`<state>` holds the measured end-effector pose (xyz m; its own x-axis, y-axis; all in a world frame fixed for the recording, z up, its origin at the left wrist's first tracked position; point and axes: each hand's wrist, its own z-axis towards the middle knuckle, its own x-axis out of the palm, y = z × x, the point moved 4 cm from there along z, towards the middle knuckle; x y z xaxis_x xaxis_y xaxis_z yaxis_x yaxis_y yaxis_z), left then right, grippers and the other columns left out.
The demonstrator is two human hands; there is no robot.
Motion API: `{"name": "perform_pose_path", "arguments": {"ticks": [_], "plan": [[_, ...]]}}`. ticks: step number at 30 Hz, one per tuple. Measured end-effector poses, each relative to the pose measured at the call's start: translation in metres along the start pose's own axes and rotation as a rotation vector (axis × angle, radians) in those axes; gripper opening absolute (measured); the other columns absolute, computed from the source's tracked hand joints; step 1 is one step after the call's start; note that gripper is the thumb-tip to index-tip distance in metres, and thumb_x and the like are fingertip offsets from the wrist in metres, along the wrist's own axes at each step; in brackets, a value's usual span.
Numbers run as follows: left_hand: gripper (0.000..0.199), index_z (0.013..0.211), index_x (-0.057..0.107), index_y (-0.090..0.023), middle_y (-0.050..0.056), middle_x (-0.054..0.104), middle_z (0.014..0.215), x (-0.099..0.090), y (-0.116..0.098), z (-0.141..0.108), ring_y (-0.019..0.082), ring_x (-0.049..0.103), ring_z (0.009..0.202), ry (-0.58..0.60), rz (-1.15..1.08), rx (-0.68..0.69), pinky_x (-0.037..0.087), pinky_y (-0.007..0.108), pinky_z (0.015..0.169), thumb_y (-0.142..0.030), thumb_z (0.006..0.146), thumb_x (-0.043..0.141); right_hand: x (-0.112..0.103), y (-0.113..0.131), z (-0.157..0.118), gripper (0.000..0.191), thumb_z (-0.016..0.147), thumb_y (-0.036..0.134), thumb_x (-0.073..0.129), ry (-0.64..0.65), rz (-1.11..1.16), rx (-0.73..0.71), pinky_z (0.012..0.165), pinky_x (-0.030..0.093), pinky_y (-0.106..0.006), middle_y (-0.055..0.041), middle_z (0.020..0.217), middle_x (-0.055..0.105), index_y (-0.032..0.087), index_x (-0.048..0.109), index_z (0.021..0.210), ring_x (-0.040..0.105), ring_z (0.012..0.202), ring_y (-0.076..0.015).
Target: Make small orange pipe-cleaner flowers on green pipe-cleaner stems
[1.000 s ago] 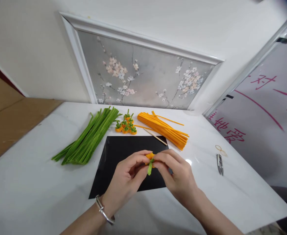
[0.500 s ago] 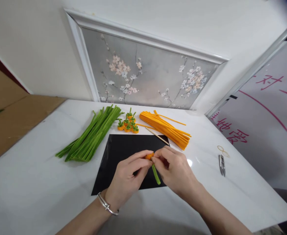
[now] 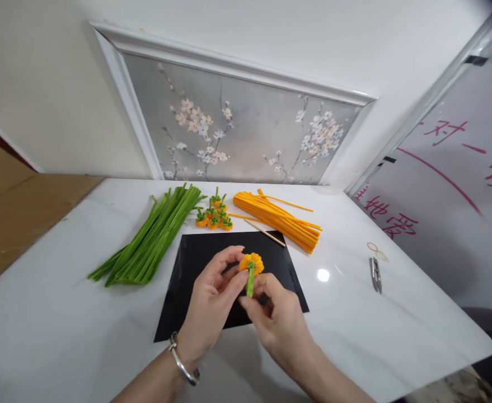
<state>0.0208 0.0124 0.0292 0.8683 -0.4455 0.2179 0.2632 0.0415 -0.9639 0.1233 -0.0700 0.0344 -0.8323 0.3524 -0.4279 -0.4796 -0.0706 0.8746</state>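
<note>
My left hand [image 3: 214,296] is closed on a small orange pipe-cleaner pumpkin [image 3: 252,262], its thumb and fingers at the left side. The pumpkin's ribbed top faces me, and a green pipe-cleaner stem [image 3: 250,282] sticks out toward me. My right hand [image 3: 277,310] has its curled fingers and thumb around the lower end of that stem; the exact contact is partly hidden. Both hands are above a black mat [image 3: 199,260]. Behind it sits a cluster of several finished-looking orange pumpkins [image 3: 214,215] with green tops.
A bundle of green pipe cleaners [image 3: 153,240] lies left, an orange bundle [image 3: 279,221] at back right. A thin wooden stick [image 3: 265,232] rests on the mat's back edge. Thread snips [image 3: 375,275] and rubber bands [image 3: 377,251] lie far right. A cardboard surface [image 3: 61,196] adjoins the table's left.
The pumpkin has been turned so its ribbed top and stem face me. My right hand has shifted from the pumpkin's side down to the stem's end. The whole view has shifted slightly.
</note>
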Motion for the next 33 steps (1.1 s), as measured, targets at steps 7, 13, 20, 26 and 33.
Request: {"name": "perform_pose_path", "arguments": {"ticks": [7,13,20,26,33], "plan": [[0.020,0.103,0.068,-0.020,0.007,0.070,0.103,-0.003,-0.005,0.006,0.017,0.067,0.088,0.171,0.054,-0.101,0.057,0.026,0.076,-0.030,0.088,0.060,-0.020,0.003,0.003,0.023,0.091,0.014,0.040,-0.016,-0.395,-0.242,0.058,0.042,-0.025,-0.0036,0.073,0.060,0.019,0.063,0.092,0.057,0.065,-0.0162],[0.016,0.096,0.066,-0.019,0.007,0.071,0.095,0.001,-0.008,0.010,0.018,0.067,0.084,0.214,0.110,-0.104,0.057,0.029,0.073,-0.027,0.082,0.067,-0.031,0.003,0.002,0.023,0.094,0.014,0.042,-0.093,-0.503,-0.339,0.064,0.046,-0.025,-0.0059,0.083,0.067,0.018,0.063,0.099,0.062,0.074,-0.0169],[0.010,0.085,0.071,-0.018,0.008,0.067,0.106,0.002,-0.009,0.008,0.017,0.065,0.090,0.231,0.215,-0.033,0.056,0.027,0.077,-0.021,0.084,0.061,-0.035,0.008,0.004,0.015,0.092,0.014,0.050,-0.215,-0.599,-0.447,0.073,0.047,-0.029,-0.0068,0.089,0.068,0.017,0.064,0.091,0.061,0.082,-0.0192],[0.017,0.091,0.072,-0.018,0.008,0.064,0.109,0.002,-0.009,0.006,0.017,0.065,0.093,0.249,0.230,0.000,0.056,0.024,0.076,-0.016,0.085,0.056,-0.034,0.009,0.004,0.014,0.090,0.014,0.051,-0.182,-0.428,-0.358,0.062,0.047,-0.026,-0.0043,0.074,0.064,0.017,0.064,0.090,0.057,0.066,-0.0155],[0.015,0.087,0.072,-0.015,0.010,0.064,0.104,0.005,-0.011,0.002,0.016,0.066,0.087,0.240,0.221,0.029,0.056,0.023,0.073,-0.011,0.078,0.061,-0.031,0.006,0.005,0.015,0.088,0.021,0.052,-0.122,-0.265,-0.135,0.042,0.035,-0.021,0.0018,0.058,0.056,0.018,0.061,0.077,0.044,0.044,-0.0088]]}}
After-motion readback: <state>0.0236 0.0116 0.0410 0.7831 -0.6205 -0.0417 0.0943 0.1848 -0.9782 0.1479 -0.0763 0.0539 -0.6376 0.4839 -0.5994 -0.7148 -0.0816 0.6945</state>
